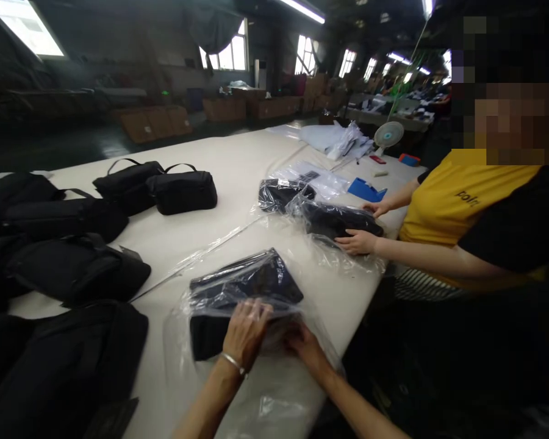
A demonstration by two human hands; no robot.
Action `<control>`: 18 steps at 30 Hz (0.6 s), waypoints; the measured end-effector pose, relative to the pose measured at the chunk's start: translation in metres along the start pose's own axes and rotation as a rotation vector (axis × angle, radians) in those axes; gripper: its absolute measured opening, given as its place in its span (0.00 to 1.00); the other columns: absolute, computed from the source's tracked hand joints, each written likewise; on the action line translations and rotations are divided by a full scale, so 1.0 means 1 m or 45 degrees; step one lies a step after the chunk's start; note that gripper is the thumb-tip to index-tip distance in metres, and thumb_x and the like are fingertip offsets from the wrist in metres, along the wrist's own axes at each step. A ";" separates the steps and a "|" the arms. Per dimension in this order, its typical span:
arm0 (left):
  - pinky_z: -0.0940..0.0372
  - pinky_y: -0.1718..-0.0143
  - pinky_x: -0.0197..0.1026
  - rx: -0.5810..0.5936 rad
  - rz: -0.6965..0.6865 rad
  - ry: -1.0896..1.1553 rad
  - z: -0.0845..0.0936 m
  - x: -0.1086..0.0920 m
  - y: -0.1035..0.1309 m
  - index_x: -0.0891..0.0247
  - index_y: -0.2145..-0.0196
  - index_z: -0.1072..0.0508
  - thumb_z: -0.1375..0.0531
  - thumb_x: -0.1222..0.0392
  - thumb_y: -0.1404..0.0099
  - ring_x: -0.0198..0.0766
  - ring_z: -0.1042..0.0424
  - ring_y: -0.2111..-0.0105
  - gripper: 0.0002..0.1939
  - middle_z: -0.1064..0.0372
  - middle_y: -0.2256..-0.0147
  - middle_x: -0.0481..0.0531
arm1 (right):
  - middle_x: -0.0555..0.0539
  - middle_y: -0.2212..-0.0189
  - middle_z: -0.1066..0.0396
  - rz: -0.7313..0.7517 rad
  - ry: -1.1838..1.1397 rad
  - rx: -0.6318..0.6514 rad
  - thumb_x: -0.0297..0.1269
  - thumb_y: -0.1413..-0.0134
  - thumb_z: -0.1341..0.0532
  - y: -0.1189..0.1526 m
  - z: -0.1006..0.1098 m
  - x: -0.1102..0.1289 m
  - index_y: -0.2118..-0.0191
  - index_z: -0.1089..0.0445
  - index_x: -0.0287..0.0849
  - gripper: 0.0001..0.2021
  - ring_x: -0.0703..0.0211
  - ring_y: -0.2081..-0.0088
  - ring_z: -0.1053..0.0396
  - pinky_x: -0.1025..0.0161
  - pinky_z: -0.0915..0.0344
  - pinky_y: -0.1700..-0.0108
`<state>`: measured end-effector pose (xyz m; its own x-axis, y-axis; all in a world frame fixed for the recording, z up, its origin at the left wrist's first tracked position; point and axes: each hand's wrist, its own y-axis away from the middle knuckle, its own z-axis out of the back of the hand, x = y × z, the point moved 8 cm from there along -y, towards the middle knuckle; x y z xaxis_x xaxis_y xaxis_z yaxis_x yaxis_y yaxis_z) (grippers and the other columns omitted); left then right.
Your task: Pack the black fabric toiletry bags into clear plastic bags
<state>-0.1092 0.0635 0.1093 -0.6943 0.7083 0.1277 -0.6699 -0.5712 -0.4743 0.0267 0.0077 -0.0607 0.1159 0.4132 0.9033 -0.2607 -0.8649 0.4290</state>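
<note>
A black bag lies in front of me on the white table, partly inside a clear plastic bag that spreads loosely around it. My left hand, with a silver bangle at the wrist, has its fingers bent over the plastic on the near side of the black bag. To the right of it, my right hand has its fingers curled at the loose plastic; its fingertips are partly hidden under the film.
Several black bags with handles stand along the left. At right a co-worker in a yellow shirt handles a plastic-wrapped black bag. Beyond are another wrapped bag, plastic sheets, a blue object and a fan.
</note>
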 end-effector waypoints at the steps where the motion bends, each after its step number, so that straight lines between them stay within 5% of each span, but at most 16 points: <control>1: 0.34 0.54 0.49 0.031 0.021 -0.026 0.000 0.008 -0.008 0.60 0.52 0.29 0.46 0.70 0.35 0.47 0.29 0.55 0.16 0.27 0.55 0.57 | 0.47 0.65 0.29 -0.016 -0.012 0.035 0.44 0.45 0.37 -0.003 0.000 -0.001 0.51 0.34 0.39 0.19 0.54 0.63 0.28 0.54 0.28 0.59; 5: 0.32 0.60 0.45 0.062 0.007 0.091 0.026 0.021 -0.021 0.62 0.56 0.28 0.41 0.64 0.36 0.45 0.27 0.60 0.09 0.26 0.59 0.56 | 0.43 0.63 0.28 0.081 0.110 0.038 0.45 0.56 0.36 -0.010 0.011 0.010 0.53 0.34 0.41 0.23 0.47 0.59 0.28 0.50 0.31 0.53; 8: 0.33 0.56 0.44 -0.274 -0.042 0.142 0.085 0.026 -0.005 0.64 0.52 0.29 0.37 0.67 0.39 0.42 0.28 0.58 0.17 0.28 0.57 0.56 | 0.42 0.60 0.26 0.211 0.286 0.070 0.47 0.51 0.39 -0.001 0.014 0.033 0.57 0.31 0.43 0.18 0.47 0.56 0.28 0.51 0.33 0.49; 11: 0.41 0.42 0.58 -0.577 0.190 -0.144 0.132 0.058 0.017 0.63 0.42 0.37 0.34 0.68 0.42 0.55 0.38 0.42 0.32 0.36 0.46 0.64 | 0.43 0.61 0.25 0.343 0.418 0.239 0.47 0.45 0.41 0.014 -0.008 0.057 0.58 0.27 0.42 0.15 0.49 0.58 0.28 0.54 0.33 0.51; 14: 0.40 0.44 0.61 -0.336 0.478 -0.341 0.125 0.111 0.015 0.67 0.41 0.38 0.38 0.61 0.36 0.61 0.38 0.42 0.28 0.35 0.45 0.69 | 0.45 0.67 0.25 0.209 0.396 0.481 0.46 0.46 0.40 0.020 -0.050 0.053 0.57 0.27 0.41 0.16 0.52 0.63 0.27 0.57 0.32 0.58; 16: 0.33 0.57 0.47 -0.065 0.605 -0.275 0.103 0.142 0.010 0.65 0.47 0.32 0.45 0.60 0.31 0.49 0.26 0.55 0.16 0.26 0.54 0.60 | 0.47 0.71 0.27 -0.057 0.292 0.560 0.48 0.52 0.36 0.017 -0.072 0.035 0.54 0.29 0.39 0.22 0.54 0.67 0.27 0.59 0.32 0.65; 18: 0.38 0.71 0.38 0.037 0.669 -0.229 0.093 0.155 0.007 0.61 0.55 0.28 0.48 0.61 0.29 0.39 0.24 0.68 0.11 0.23 0.63 0.52 | 0.48 0.69 0.29 -0.263 0.167 0.546 0.50 0.58 0.33 0.014 -0.086 0.021 0.53 0.32 0.39 0.27 0.54 0.68 0.27 0.59 0.31 0.66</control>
<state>-0.2458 0.1306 0.2069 -0.9693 0.2442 0.0284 -0.2264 -0.8417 -0.4902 -0.0567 0.0281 -0.0366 -0.0056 0.5972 0.8021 0.1762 -0.7889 0.5887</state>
